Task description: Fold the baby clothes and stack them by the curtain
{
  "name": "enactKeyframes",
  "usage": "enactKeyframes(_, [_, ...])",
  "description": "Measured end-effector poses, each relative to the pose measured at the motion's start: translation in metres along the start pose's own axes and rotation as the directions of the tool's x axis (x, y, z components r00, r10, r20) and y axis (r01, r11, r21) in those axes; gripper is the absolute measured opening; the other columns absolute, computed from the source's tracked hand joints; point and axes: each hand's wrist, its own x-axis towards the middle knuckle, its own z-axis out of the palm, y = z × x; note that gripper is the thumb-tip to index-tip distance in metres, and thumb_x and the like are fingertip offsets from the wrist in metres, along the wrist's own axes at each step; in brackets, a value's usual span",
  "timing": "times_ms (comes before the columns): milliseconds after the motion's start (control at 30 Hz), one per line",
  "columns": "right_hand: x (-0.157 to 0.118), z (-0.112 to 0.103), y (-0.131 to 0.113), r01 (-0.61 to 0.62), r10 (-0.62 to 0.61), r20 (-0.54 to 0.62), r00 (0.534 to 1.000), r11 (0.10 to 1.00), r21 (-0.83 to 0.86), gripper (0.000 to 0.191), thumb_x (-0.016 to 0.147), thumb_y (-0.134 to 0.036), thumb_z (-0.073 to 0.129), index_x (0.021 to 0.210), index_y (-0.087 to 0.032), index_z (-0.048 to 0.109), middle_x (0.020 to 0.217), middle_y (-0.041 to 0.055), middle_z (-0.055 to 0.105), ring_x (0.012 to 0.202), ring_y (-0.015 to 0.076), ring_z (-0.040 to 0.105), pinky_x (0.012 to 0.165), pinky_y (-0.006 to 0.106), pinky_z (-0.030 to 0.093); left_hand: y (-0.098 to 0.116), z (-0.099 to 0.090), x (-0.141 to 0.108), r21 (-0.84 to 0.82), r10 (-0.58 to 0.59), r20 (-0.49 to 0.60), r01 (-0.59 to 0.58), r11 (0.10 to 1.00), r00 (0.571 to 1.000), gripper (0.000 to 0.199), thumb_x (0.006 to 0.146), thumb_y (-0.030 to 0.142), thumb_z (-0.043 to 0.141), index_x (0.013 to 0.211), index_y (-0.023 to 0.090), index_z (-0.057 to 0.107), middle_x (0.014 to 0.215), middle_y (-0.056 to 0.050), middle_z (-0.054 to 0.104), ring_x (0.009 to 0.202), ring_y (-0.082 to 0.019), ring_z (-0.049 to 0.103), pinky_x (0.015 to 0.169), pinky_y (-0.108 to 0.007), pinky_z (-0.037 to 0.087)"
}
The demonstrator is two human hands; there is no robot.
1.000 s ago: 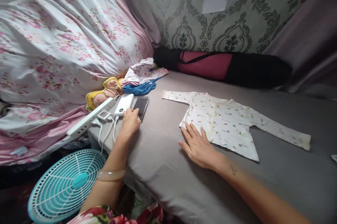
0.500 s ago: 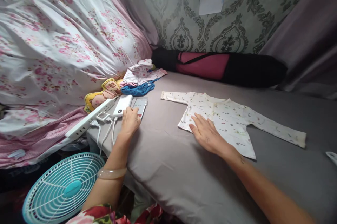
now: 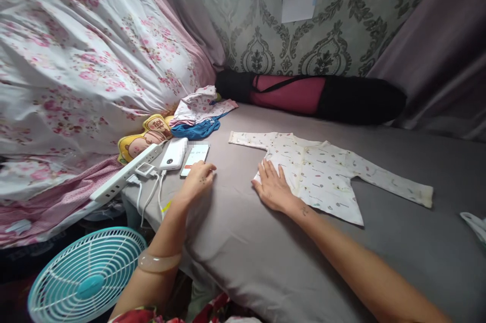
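Observation:
A small white long-sleeved baby shirt [image 3: 322,176] with a scattered print lies spread out on the grey sheet [image 3: 235,242]. My right hand [image 3: 274,186] rests flat on its lower left corner, fingers spread. Over the near end of a phone [image 3: 199,153] is my left hand [image 3: 199,178], its fingers loosely extended and holding nothing; whether it touches the phone I cannot tell. The phone lies face up, its screen showing a running timer. Beside it sits a white power bank [image 3: 175,153] with a cable plugged in.
A white power strip [image 3: 125,173] with plugs and cables runs along the left edge. Behind it are a yellow cushion [image 3: 140,143] and crumpled clothes [image 3: 197,113]. A black and red long bag [image 3: 288,95] lies along the wall. A turquoise fan [image 3: 87,282] stands at lower left.
My left hand has drawn back and right from the phone, uncovering more of its screen. My right hand has shifted left to the shirt's lower left corner. The view has moved slightly.

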Motion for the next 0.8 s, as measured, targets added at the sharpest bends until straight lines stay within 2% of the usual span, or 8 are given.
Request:
enactKeyframes(200, [-0.046,-0.007,-0.028,0.217,-0.244,0.145,0.959,0.96,0.178,0.069,0.099,-0.053,0.021,0.152,-0.009,0.028,0.16,0.0158,0.011,0.148,0.0296,0.001,0.119,0.051,0.004,0.037,0.015,0.018,-0.114,0.198,0.031,-0.194,0.974,0.98,0.027,0.088,0.022,0.045,0.094,0.017,0.071,0.085,-0.008,0.063,0.079,-0.019,0.059,0.079,-0.032,0.048])
enactKeyframes(267, [-0.057,-0.016,-0.028,0.316,-0.371,0.17,0.913,0.907,0.278,0.066,0.099,-0.053,0.025,0.15,-0.013,0.034,0.159,0.0136,0.02,0.148,0.0261,0.012,0.12,0.046,0.012,0.048,0.021,0.026,-0.133,0.267,0.033,-0.261,0.956,0.963,0.026,0.089,0.023,0.045,0.093,0.017,0.07,0.085,-0.007,0.064,0.079,-0.019,0.059,0.079,-0.032,0.047])
enactKeyframes(333, [-0.063,-0.025,-0.019,0.376,-0.429,0.093,0.898,0.862,0.34,0.058,0.099,-0.048,0.029,0.146,-0.017,0.042,0.154,0.01,0.035,0.144,0.0213,0.027,0.119,0.038,0.02,0.059,0.027,0.034,-0.136,0.333,0.034,-0.326,0.936,0.942,0.025,0.089,0.022,0.044,0.094,0.016,0.068,0.088,-0.008,0.065,0.083,-0.02,0.059,0.082,-0.033,0.047])
enactKeyframes(400, [-0.063,-0.031,0.0,0.359,-0.354,-0.073,0.932,0.882,0.307,0.051,0.099,-0.04,0.03,0.14,-0.018,0.05,0.148,0.0078,0.046,0.14,0.019,0.036,0.118,0.036,0.025,0.071,0.033,0.039,-0.121,0.395,0.027,-0.389,0.913,0.918,0.024,0.089,0.021,0.044,0.094,0.017,0.066,0.092,-0.009,0.065,0.089,-0.021,0.059,0.085,-0.035,0.047])
enactKeyframes(500, [-0.059,-0.033,0.037,0.162,-0.118,-0.27,0.956,0.976,0.147,0.05,0.099,-0.032,0.028,0.138,-0.013,0.052,0.149,0.011,0.043,0.142,0.022,0.031,0.119,0.042,0.02,0.094,0.045,0.044,-0.12,0.494,0.011,-0.489,0.864,0.869,0.022,0.088,0.017,0.043,0.098,0.017,0.063,0.095,-0.009,0.064,0.093,-0.021,0.058,0.088,-0.035,0.047])
enactKeyframes(600, [-0.054,-0.026,0.065,-0.022,0.022,-0.219,0.976,1.0,0.004,0.055,0.099,-0.036,0.027,0.144,-0.009,0.043,0.156,0.0131,0.03,0.147,0.0249,0.019,0.12,0.046,0.015,0.122,0.062,0.046,-0.187,0.608,-0.023,-0.6,0.777,0.794,0.028,0.086,0.01,0.042,0.106,0.017,0.059,0.103,-0.01,0.063,0.101,-0.02,0.058,0.092,-0.036,0.048])
enactKeyframes(700, [-0.053,-0.015,0.074,-0.044,0.033,-0.121,0.992,0.996,-0.084,0.06,0.099,-0.042,0.023,0.151,-0.012,0.032,0.16,0.0098,0.019,0.148,0.0249,0.011,0.12,0.048,0.011,0.148,0.083,0.05,-0.231,0.675,-0.019,-0.661,0.714,0.737,0.034,0.084,0.007,0.041,0.114,0.017,0.054,0.115,-0.013,0.061,0.111,-0.02,0.056,0.094,-0.036,0.049])
enactKeyframes(800, [-0.052,-0.007,0.072,-0.024,0.013,-0.088,0.996,0.991,-0.133,0.062,0.099,-0.042,0.02,0.152,-0.01,0.026,0.16,0.0095,0.016,0.148,0.025,0.01,0.119,0.048,0.01,0.163,0.099,0.056,-0.184,0.639,0.004,-0.627,0.757,0.769,0.034,0.088,0.011,0.043,0.12,0.013,0.05,0.128,-0.017,0.055,0.123,-0.022,0.051,0.102,-0.038,0.044])
